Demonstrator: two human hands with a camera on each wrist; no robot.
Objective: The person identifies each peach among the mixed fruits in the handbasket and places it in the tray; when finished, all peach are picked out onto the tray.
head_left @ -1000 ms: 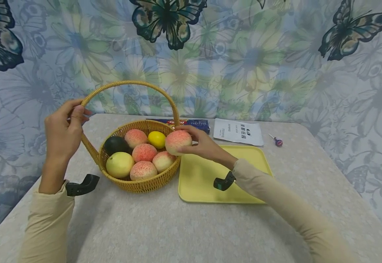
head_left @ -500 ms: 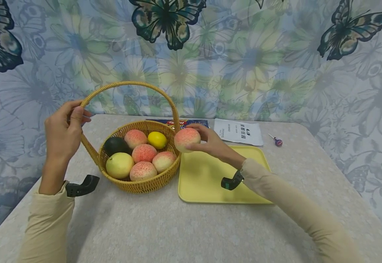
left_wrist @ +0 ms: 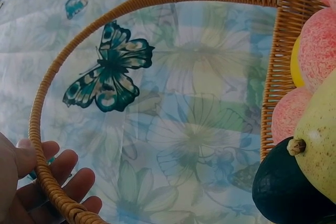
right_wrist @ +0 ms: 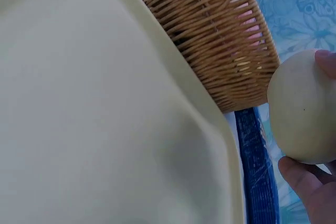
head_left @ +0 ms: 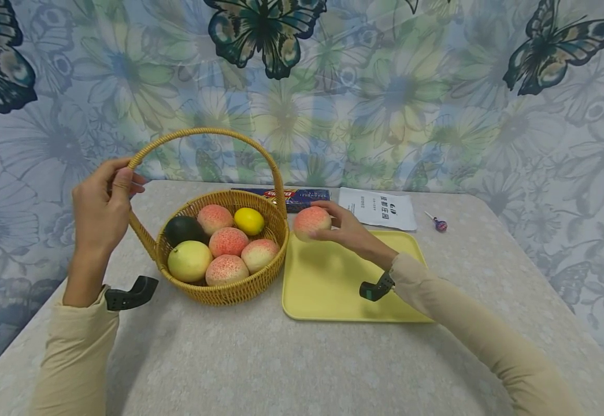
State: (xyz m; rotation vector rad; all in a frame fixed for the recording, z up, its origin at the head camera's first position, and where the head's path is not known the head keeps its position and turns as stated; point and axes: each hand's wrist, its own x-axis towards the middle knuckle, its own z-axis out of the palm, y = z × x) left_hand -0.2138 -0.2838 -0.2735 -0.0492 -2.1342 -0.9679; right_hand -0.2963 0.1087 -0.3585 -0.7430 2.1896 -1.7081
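Note:
My left hand holds the arched handle of a wicker basket on its left side; the left wrist view shows fingers and thumb around the handle. My right hand grips a pink and cream peach over the far left corner of a yellow tray. Seen from the right wrist, thumb and fingers hold the peach by its sides, apart from the tray. Inside the basket lie several more peaches, a lemon, a pale yellow-green fruit and a dark green fruit.
Behind the basket and tray lies a dark blue package. A white printed packet sits behind the tray, with a lollipop to its right. A patterned cloth with butterflies hangs behind the table.
My right hand has carried the peach rightwards, from the basket's right rim to above the tray. The left hand has stayed on the handle, and the basket has hardly moved.

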